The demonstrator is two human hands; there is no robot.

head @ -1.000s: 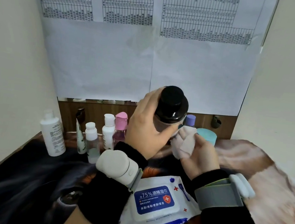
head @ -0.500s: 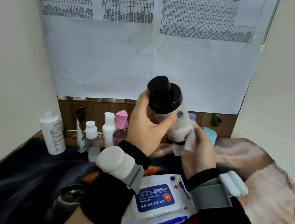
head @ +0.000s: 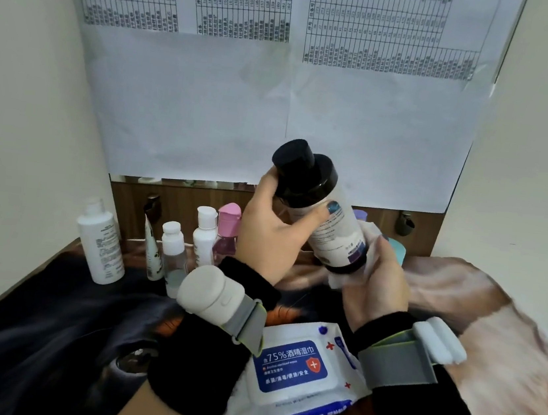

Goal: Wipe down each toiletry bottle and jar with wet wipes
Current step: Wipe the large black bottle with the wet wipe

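Our left hand grips the black-capped bottle tilted; right hand clasps a wet wipe around its base, mid-wipe; next, we judge, turning the bottle.

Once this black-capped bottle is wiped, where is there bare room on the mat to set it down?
Free: the dark mat front left, between the tall white bottle and the wipes pack; also the tan stretch right of the right hand. Crowded: the back-left row by the pink-capped bottle.

bare bench lies open at the front left corner and along the right edge. small bottles crowd the back left; the wipes pack blocks the front middle.
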